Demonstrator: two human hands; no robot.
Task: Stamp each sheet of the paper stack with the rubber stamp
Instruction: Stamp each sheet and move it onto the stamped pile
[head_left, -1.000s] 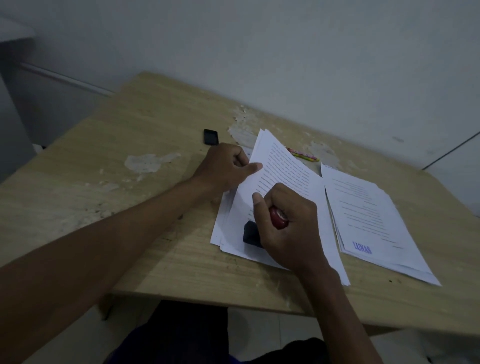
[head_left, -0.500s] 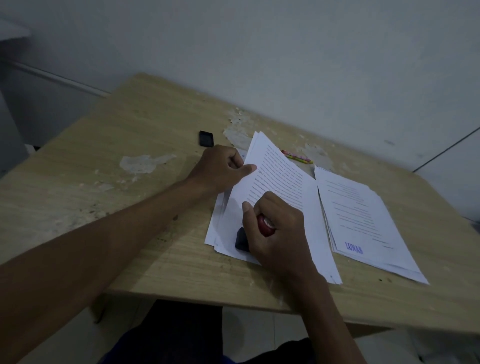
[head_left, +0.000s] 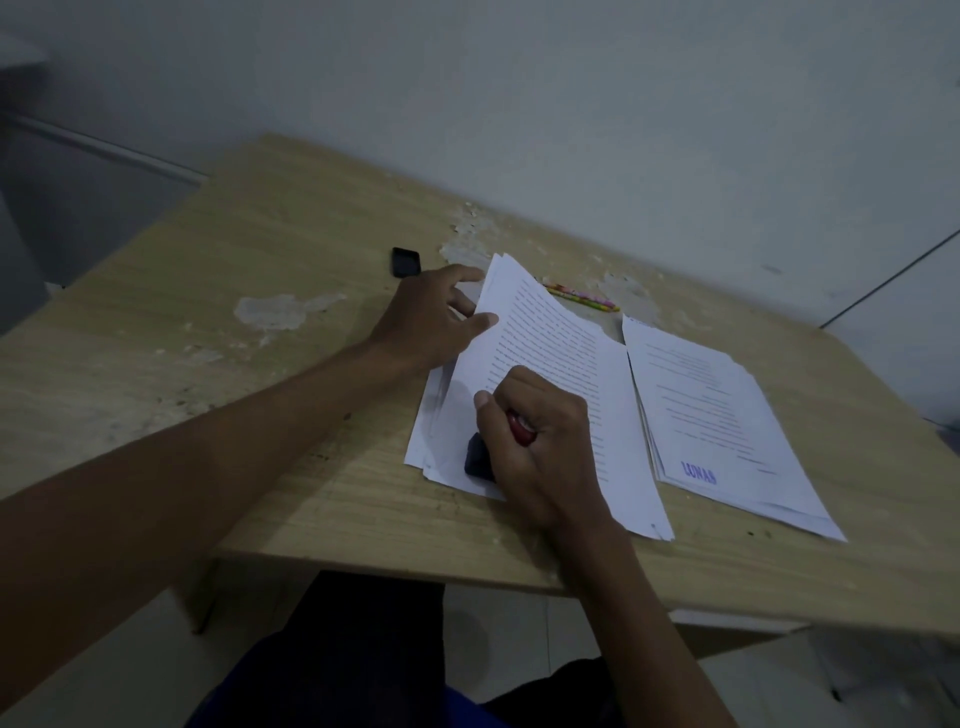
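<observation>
Wooden desk (head_left: 156, 384) carries everything; we place things by the paper stack (head_left: 561, 364) at its middle. Left of the stack a small black object (head_left: 405, 261) lies, and our left hand (head_left: 431, 322) touches the stack's left edge with loose, spread fingers. On its near left corner our right hand (head_left: 540, 441) grips the rubber stamp (head_left: 480, 457), upright, face down. Sheets look thin and floppy, long axis running away from us; we judge lifting by an edge best. Right of the stack, apart, lies the stamped pile (head_left: 727, 415)
</observation>
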